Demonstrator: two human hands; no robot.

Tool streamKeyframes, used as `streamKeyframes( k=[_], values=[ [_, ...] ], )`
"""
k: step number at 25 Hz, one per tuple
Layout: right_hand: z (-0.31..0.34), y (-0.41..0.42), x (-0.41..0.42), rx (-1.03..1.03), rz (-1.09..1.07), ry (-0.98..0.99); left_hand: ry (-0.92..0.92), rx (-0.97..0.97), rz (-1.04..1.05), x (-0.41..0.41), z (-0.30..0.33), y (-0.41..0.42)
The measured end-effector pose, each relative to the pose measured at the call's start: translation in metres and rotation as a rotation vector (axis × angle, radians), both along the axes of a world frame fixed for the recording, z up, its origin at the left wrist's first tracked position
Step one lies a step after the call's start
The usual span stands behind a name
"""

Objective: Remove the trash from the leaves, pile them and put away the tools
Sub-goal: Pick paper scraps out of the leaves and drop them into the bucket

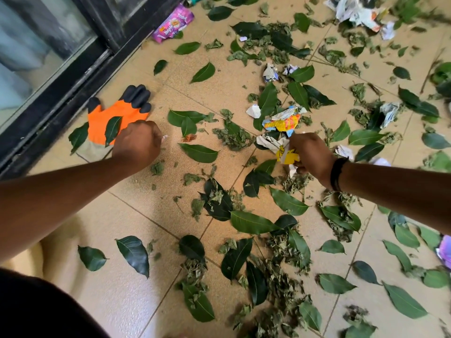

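While green leaves [251, 223] lie scattered over the tan tiled floor [117, 215], the right hand [311, 154] curls its fingers around yellow and white paper scraps [286, 156] near the middle. The left hand [138, 140] pinches a tiny pale scrap [165, 137] just beside an orange glove [117, 115] by the window frame [73, 76].

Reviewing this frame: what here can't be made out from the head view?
- Left hand: seen from the back, its curled fingers hide whether it holds anything; a tiny pale scrap shows at the knuckles.
- Right hand: grip on yellow paper, but how much is bunched inside is hidden.
- Orange glove: partly covered by the left hand and a leaf.
- Purple wrapper: cut off by the right edge.
- Paper pile: blurred, cut by the top edge.
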State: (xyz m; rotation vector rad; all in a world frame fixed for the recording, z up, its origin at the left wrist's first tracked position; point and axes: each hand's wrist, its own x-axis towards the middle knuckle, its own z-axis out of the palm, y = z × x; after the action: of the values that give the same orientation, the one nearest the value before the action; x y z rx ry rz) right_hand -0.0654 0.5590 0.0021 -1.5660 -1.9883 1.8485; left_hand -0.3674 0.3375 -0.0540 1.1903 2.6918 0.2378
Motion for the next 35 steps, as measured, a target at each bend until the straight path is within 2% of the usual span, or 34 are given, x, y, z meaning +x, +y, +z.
streamKeyframes(
  k=[2, 3, 4, 6, 8, 9, 11, 14, 17, 19, 22, 27, 32, 35],
  values=[
    [0.004, 0.009, 0.003, -0.043, -0.093, -0.005, -0.093, 0.027, 0.054, 0.0, 0.003, 0.002],
    [0.006, 0.013, 0.004, -0.044, -0.123, -0.007, -0.189, 0.089, 0.144, 0.004, 0.006, 0.007],
    [0.007, 0.018, 0.003, -0.034, -0.14, -0.005, -0.361, 0.212, 0.285, 0.01, 0.011, 0.014],
    [0.01, 0.027, 0.001, 0.003, -0.14, 0.004, -0.952, 0.5, 0.6, 0.033, 0.03, 0.028],
    [0.011, 0.036, -0.003, 0.044, -0.13, -0.001, -1.62, 0.604, 0.666, 0.052, 0.045, 0.034],
    [0.011, 0.041, -0.005, 0.062, -0.119, -0.012, -1.846, 0.595, 0.609, 0.059, 0.051, 0.035],
    [0.009, 0.051, -0.008, 0.094, -0.061, -0.041, -2.072, 0.569, 0.468, 0.066, 0.061, 0.037],
    [0.007, 0.061, -0.019, 0.323, 0.17, -0.098, -2.103, 0.525, 0.489, 0.072, 0.069, 0.041],
    [0.014, 0.067, -0.045, 0.624, 0.524, -0.14, -1.995, 0.48, 0.552, 0.079, 0.072, 0.045],
    [0.014, 0.072, -0.069, 0.747, 0.736, -0.233, -1.96, 0.437, 0.556, 0.084, 0.069, 0.045],
    [0.001, 0.072, -0.103, 0.845, 0.803, -0.396, -1.917, 0.376, 0.559, 0.093, 0.065, 0.043],
    [-0.03, 0.057, -0.117, 0.883, 0.773, -0.541, -1.856, 0.359, 0.637, 0.106, 0.063, 0.044],
    [-0.002, 0.067, -0.103, 0.748, 0.775, -0.266, -1.749, 0.301, 0.682, 0.116, 0.066, 0.049],
    [0.038, 0.04, -0.073, 0.617, 0.909, -0.089, -1.773, 0.275, 0.667, 0.122, 0.067, 0.054]
  ],
)
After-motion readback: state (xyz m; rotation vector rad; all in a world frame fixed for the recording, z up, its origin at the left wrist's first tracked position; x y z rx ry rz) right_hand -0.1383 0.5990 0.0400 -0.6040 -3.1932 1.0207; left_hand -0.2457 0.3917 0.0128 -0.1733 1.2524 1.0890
